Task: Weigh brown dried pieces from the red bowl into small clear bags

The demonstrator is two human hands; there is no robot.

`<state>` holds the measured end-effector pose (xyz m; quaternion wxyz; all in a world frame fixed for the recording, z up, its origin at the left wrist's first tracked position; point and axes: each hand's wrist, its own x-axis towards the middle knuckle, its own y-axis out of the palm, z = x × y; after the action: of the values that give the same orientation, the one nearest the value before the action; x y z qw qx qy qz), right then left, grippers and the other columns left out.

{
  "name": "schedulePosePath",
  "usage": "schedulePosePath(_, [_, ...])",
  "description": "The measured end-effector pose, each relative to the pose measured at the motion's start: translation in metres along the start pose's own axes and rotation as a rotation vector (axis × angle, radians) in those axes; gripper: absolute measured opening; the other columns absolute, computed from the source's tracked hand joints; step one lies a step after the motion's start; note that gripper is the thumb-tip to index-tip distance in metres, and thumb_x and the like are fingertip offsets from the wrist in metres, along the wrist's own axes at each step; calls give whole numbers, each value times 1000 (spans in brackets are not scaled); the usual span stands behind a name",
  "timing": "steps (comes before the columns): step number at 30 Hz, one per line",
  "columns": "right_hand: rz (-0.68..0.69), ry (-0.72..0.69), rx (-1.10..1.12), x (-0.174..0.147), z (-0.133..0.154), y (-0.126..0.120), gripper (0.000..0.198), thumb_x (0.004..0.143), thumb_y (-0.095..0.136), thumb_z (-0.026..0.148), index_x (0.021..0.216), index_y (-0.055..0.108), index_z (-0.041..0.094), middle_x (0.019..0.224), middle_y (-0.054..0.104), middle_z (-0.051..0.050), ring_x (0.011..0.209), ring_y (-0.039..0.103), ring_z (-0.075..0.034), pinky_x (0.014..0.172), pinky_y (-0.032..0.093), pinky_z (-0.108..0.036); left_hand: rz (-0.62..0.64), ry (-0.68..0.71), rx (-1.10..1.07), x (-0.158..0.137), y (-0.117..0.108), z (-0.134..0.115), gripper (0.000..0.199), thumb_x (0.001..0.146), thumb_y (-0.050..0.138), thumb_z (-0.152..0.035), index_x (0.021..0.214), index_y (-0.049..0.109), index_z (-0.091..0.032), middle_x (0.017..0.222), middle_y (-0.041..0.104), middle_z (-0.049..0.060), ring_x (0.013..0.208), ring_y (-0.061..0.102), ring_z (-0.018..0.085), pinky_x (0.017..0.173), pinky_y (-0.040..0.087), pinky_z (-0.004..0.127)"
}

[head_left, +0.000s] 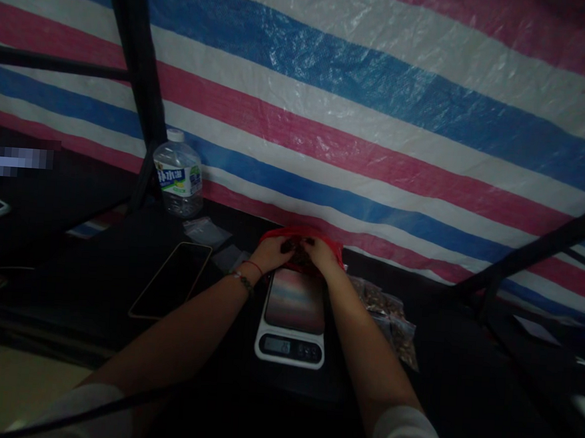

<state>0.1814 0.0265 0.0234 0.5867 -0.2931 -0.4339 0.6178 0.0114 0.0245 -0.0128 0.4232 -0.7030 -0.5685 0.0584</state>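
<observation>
Both hands reach into an open red plastic bag (339,249) behind a white kitchen scale (294,299). My left hand (269,252), with a red cord and a beaded bracelet at its wrist, has its fingers curled on small dark brown pieces (297,251) in the bag. From the other side my right hand (321,254) closes on the same pieces, its fingertips partly sunk among them. What the pieces are is too dark to make out. The scale's mirrored plate carries nothing, and its lit display seems to read 26.
Clear zip bags (398,320) filled with brown bits lie right of my right forearm. To the left are a phone (172,280), flat clear bags (207,232) and a large plastic bottle (178,174). Striped sheeting (330,115) and dark metal bars (138,55) stand behind the black table.
</observation>
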Motion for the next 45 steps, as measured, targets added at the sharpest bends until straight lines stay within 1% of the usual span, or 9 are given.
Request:
schedulePosePath(5, [-108,-121,210,-5,16,2,25,83,55,12,103,69,17,105,71,-6,96,64,-17,89,48,-29,69,36,-1,1,-1,-3,31,78,60,-33,102,68,-15,94,72,8,86,67,23,79,52,31])
schedulePosePath(9, [-69,-257,180,-9,21,3,33,79,52,4,103,70,15,105,70,-9,97,64,-18,90,48,-30,72,24,-16,2,-1,-4,29,77,61,-29,100,67,-13,94,71,9,86,67,22,78,51,30])
schedulePosePath(13, [-50,-305,144,-11,25,-1,41,77,45,-3,104,70,15,105,70,-8,98,64,-18,92,47,-30,59,3,-38,2,1,-2,30,77,61,-29,102,67,-13,94,71,8,86,67,22,77,51,30])
schedulePosePath(17, [-102,-279,115,-10,25,-2,39,75,47,-3,103,69,15,104,70,-8,97,63,-18,92,48,-31,63,16,-40,2,1,-3,32,79,59,-30,104,66,-13,93,72,8,85,67,22,76,51,30])
schedulePosePath(27, [-62,-167,108,-8,17,1,26,80,55,5,97,71,16,99,71,-8,91,65,-19,87,49,-30,40,5,-49,2,1,0,37,79,61,-31,112,65,-15,98,71,8,88,67,22,79,52,31])
schedulePosePath(35, [-38,-181,110,-6,16,2,28,82,51,4,97,71,17,100,71,-7,93,65,-17,88,49,-28,6,-16,-55,4,4,6,37,78,61,-30,112,64,-15,101,71,9,91,66,22,82,52,31])
schedulePosePath(39, [-77,-157,121,-5,13,4,30,82,50,4,104,69,16,106,70,-8,98,64,-18,91,47,-30,3,4,-59,4,5,8,38,78,61,-27,114,63,-15,106,70,9,97,65,22,86,51,31])
schedulePosePath(42, [-35,-163,108,-5,12,5,29,83,50,5,100,70,16,104,71,-8,98,64,-18,92,47,-30,6,-23,-42,4,5,8,40,77,62,-28,115,63,-14,105,70,10,97,65,23,86,51,31])
schedulePosePath(45, [-87,-117,135,-4,12,5,32,81,52,4,106,68,17,107,70,-8,97,65,-17,91,48,-30,5,-24,-40,4,4,7,40,77,61,-27,115,63,-15,106,70,9,98,65,22,88,51,31])
